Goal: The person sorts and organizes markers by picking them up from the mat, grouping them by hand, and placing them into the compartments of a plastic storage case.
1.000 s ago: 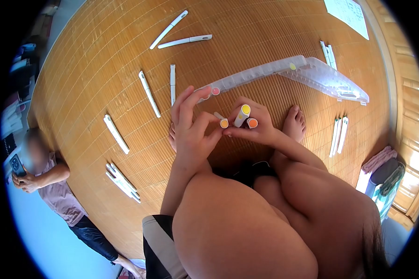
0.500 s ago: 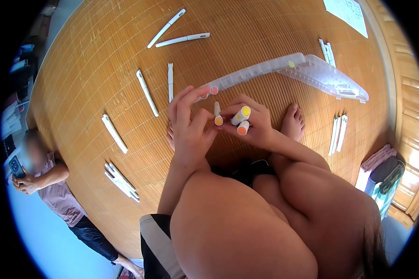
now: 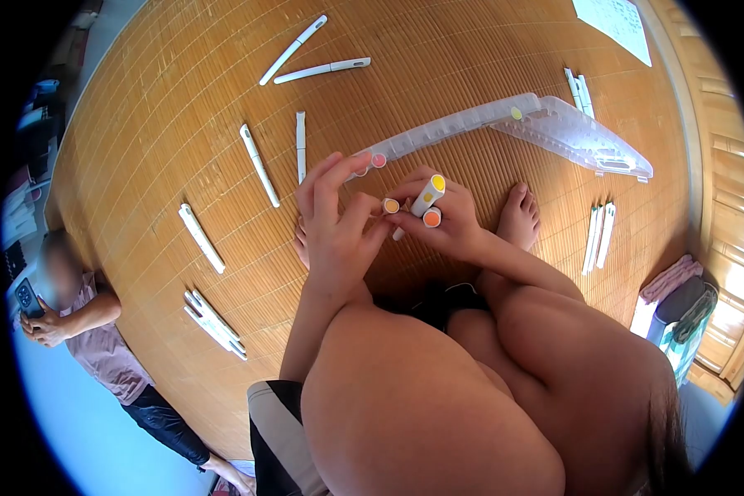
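Between thumb and fingers, my left hand (image 3: 339,215) pinches a marker with a light-orange end (image 3: 391,206); its raised fingers reach the clear plastic case (image 3: 446,128) near two pink-ended markers (image 3: 379,160). My right hand (image 3: 450,219) is closed around a yellow-ended marker (image 3: 430,195) and an orange-ended marker (image 3: 431,217). Its fingertips are close to the light-orange marker; whether they touch it is unclear. The case stands open beyond my hands, with one yellow-green marker end (image 3: 517,112) in it.
White markers lie on the bamboo mat (image 3: 140,165): several at left (image 3: 259,165), a group at lower left (image 3: 214,325), others at right (image 3: 599,238) and upper right (image 3: 579,93). A printed sheet (image 3: 616,29) is at top right. Another person (image 3: 99,331) holds a phone at left.
The light-orange marker has tilted and shifted between my hands. In my right hand the yellow and orange markers have changed angle. The case and the markers on the mat have stayed put.
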`<state>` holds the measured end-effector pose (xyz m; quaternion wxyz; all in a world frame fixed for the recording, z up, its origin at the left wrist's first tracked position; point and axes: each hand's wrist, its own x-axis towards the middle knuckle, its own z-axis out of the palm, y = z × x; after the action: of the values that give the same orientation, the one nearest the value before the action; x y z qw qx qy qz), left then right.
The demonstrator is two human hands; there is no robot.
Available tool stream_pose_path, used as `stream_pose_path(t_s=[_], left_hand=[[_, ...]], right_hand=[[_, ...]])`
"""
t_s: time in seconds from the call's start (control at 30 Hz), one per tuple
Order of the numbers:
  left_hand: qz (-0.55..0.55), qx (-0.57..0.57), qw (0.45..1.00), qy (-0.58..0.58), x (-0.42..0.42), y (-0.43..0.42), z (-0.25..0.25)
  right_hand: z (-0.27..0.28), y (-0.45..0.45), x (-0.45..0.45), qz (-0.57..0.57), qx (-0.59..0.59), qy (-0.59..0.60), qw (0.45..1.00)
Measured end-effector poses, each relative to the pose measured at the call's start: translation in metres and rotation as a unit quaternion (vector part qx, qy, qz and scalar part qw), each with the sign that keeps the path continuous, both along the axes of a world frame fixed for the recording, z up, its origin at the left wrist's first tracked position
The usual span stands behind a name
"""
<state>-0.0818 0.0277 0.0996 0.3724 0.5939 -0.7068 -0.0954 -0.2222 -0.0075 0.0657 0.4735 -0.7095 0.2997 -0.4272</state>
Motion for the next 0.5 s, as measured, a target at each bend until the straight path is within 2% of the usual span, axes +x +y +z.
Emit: stream_pose_path(t_s=[0.23, 0.33, 0.4, 0.43, 0.5], left_hand=[[0.000, 0.002, 1.000, 0.007, 0.000, 0.001, 0.000], [0.001, -0.008, 1.000, 0.023, 0.000, 0.001, -0.004], [0.007, -0.017, 0.999, 0.050, 0.001, 0.001, -0.004], [0.006, -0.017, 0.999, 0.050, 0.002, 0.001, -0.005], [-0.024, -0.017, 0.998, 0.051, 0.003, 0.002, -0.006]], right_hand=[[0.000, -0.002, -0.002, 0.015, 0.018, -0.007, 1.000], [-0.003, -0.002, -0.008, 0.037, 0.058, -0.058, 0.996], [-0.007, 0.000, -0.013, 0.016, 0.171, -0.028, 0.985], [-0.007, 0.001, -0.016, 0.016, 0.171, -0.028, 0.985], [-0.008, 0.003, -0.021, 0.007, 0.314, -0.026, 0.949]])
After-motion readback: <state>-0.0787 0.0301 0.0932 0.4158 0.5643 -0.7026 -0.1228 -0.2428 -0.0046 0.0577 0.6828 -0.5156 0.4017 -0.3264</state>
